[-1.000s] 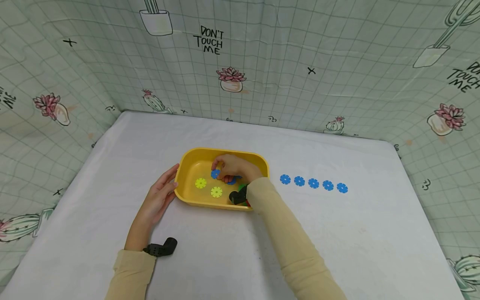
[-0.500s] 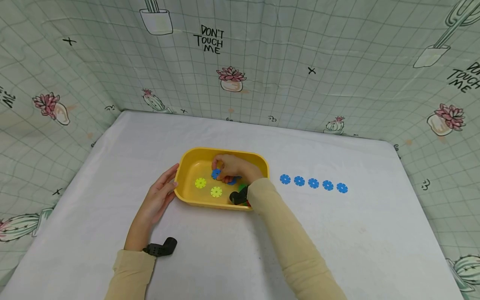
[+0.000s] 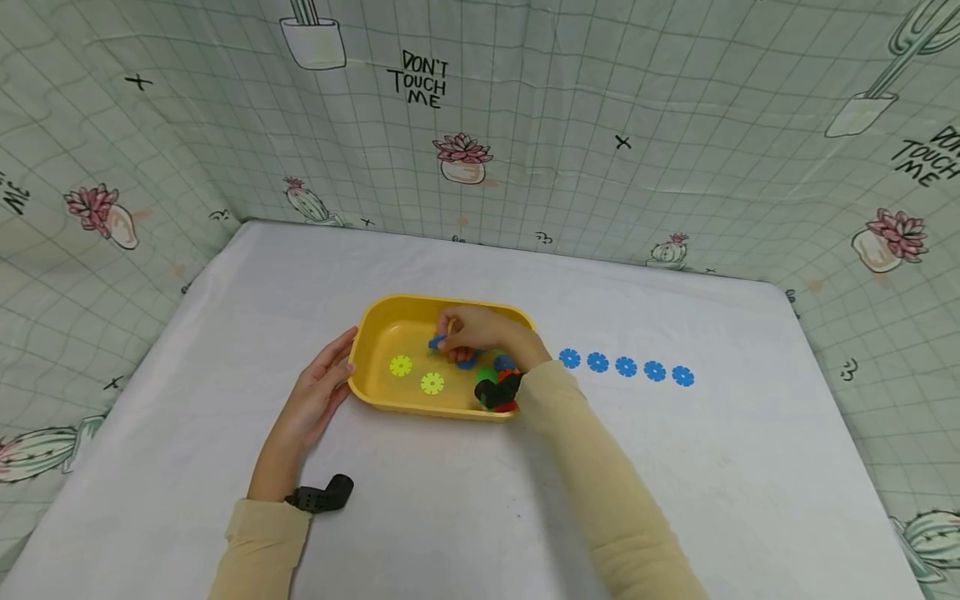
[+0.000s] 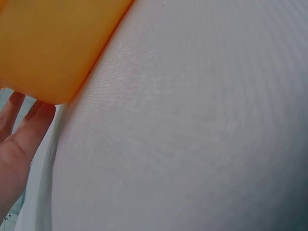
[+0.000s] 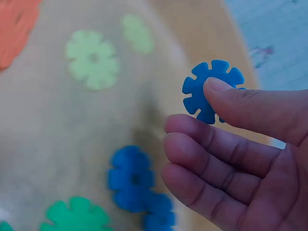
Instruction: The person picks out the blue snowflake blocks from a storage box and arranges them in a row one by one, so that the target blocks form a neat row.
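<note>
My right hand [image 3: 477, 327] is over the yellow tray [image 3: 390, 408], pinching a blue notched plastic disc [image 5: 197, 91] between thumb and forefinger; its other fingers are curled loosely below. Beneath the hand, in the right wrist view, lie more blue discs [image 5: 132, 178] and a green disc [image 5: 77, 216] on the tray bottom. Two yellow-green discs, one nearer the front [image 3: 432, 383] and one farther left [image 3: 401, 366], rest inside the tray. At the tray's left end my left hand [image 3: 320, 392] rests with straight fingers against the outer wall.
To the right of the tray, a row of several blue discs [image 3: 626, 367] lies on the white tablecloth [image 3: 750, 467]. Red-orange pieces [image 3: 508, 377] and green ones sit in the tray's right end. A printed curtain [image 3: 555, 125] stands behind and beside the table.
The right hand has lifted slightly and shifted right with the blue disc, which now tilts. More coloured pieces show at the tray's right end. The left hand stays in place.
</note>
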`<control>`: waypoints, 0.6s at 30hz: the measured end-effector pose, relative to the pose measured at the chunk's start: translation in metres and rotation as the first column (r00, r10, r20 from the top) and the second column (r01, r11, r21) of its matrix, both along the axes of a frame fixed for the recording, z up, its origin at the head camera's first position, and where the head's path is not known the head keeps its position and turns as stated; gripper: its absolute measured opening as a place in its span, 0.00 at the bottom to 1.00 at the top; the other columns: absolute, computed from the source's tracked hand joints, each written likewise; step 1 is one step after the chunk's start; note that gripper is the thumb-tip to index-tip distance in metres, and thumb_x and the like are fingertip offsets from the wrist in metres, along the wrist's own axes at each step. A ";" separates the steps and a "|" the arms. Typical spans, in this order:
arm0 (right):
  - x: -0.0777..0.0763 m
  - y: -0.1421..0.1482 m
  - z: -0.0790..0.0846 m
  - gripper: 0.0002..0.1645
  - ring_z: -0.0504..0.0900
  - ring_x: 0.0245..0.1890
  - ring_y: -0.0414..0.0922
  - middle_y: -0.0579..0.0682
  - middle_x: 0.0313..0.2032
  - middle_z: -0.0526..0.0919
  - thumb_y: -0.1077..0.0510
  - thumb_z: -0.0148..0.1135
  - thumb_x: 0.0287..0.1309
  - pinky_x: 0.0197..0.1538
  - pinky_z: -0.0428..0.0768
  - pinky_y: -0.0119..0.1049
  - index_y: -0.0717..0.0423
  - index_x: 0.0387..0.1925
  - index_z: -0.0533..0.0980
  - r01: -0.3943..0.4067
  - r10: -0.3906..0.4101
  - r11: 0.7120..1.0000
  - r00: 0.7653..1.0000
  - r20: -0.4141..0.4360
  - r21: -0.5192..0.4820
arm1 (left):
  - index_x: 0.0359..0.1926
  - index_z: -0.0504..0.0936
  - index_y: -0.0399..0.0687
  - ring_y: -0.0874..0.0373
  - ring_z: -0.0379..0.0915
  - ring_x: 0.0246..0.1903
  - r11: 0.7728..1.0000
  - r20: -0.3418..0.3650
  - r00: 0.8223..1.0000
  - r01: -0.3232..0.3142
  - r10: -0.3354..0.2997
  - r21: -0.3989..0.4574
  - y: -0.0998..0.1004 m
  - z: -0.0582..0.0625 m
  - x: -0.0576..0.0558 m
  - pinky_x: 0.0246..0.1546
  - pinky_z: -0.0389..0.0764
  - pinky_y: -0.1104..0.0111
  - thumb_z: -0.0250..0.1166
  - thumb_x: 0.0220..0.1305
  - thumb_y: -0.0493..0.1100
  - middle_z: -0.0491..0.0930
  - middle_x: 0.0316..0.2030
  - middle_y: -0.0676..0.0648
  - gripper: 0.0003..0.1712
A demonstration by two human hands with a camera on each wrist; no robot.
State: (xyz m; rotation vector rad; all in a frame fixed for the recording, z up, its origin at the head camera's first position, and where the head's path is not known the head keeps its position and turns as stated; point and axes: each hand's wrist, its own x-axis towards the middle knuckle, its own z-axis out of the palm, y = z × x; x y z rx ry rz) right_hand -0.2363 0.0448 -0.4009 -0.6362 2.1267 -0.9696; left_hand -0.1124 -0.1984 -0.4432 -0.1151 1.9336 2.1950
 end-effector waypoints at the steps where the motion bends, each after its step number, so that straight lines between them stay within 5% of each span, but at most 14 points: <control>1: 0.000 0.002 0.003 0.06 0.77 0.23 0.45 0.58 0.26 0.81 0.61 0.58 0.60 0.31 0.80 0.33 0.59 0.36 0.70 0.002 -0.002 1.000 1.000 -0.010 -0.006 | 0.72 0.52 0.54 0.60 0.60 0.63 1.000 0.000 1.000 0.000 0.000 -0.002 0.000 0.000 0.000 0.53 0.72 0.80 0.48 0.71 0.42 0.49 0.72 0.45 0.31; 11: 0.019 0.030 0.042 0.08 0.79 0.34 0.60 0.60 0.31 0.83 0.57 0.54 0.63 0.41 0.82 0.43 0.59 0.39 0.70 0.047 -0.056 0.995 0.993 -0.107 -0.092 | 0.72 0.52 0.53 0.58 0.59 0.63 1.000 0.004 1.000 -0.003 0.003 -0.001 0.000 0.001 0.000 0.53 0.72 0.80 0.49 0.71 0.42 0.49 0.72 0.45 0.31; 18: 0.043 0.061 0.051 0.08 0.79 0.28 0.45 0.59 0.33 0.83 0.59 0.53 0.64 0.39 0.82 0.41 0.61 0.40 0.70 0.092 -0.116 0.988 0.972 -0.203 -0.125 | 0.72 0.53 0.53 0.55 0.57 0.65 1.000 0.009 1.000 -0.008 0.008 -0.008 0.001 0.002 0.000 0.53 0.72 0.80 0.49 0.71 0.42 0.49 0.72 0.45 0.31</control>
